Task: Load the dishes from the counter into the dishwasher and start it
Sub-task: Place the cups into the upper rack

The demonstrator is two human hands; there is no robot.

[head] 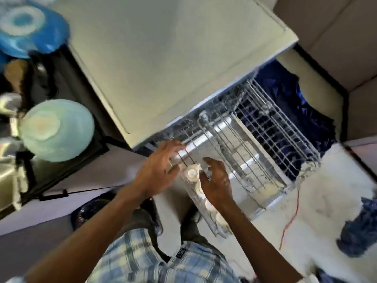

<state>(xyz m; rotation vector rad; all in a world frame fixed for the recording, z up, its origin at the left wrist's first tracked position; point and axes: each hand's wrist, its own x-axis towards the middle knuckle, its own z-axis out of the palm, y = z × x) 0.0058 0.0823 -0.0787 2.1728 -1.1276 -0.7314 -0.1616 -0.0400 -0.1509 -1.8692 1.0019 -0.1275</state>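
Both hands meet at the near corner of the rack [255, 144], either side of a white roller [192, 173]. The L hand [161, 166] has fingers spread and fairly straight, with the tips lying on the wires and nothing clasped. The R hand [216, 180] has fingers bent over the rim. Whether they hook a wire can't be told because of blur. Neither hand holds a dish.

The rack is thin coated wire, pale grey, an open grid w/ upright tines. It stands drawn out of the machine and looks empty, w/ a shiny steel panel [222, 127] showing beneath. More white plastic rollers run along the near edge by the R wrist. Judgement: it is light, stiff and a bit springy at the tines, and it prob. rolls freely. It is best taken by the thicker rim wire w/ both hands, not by the tines.

Past the rack's far edge lies crumpled dark-blue sheeting [285, 92]. Above that is a beige top [163, 58], smooth and matte w/ a rounded corner.

The dishes not yet loaded sit at left on the dark counter [67, 78]. The green bowl [59, 129] is near the front edge, beside the steel sink [6, 176]. The blue dish [30, 27] is at the far-left corner. Both are blurred, and both look round, smooth and glossy; plastic or glazed can't be told. Judgement: they are light to moderate in weight, rigid, slippery if wet and poss. breakable. Each should be gripped at the rim, thumb inside and fingers under, one at a time.
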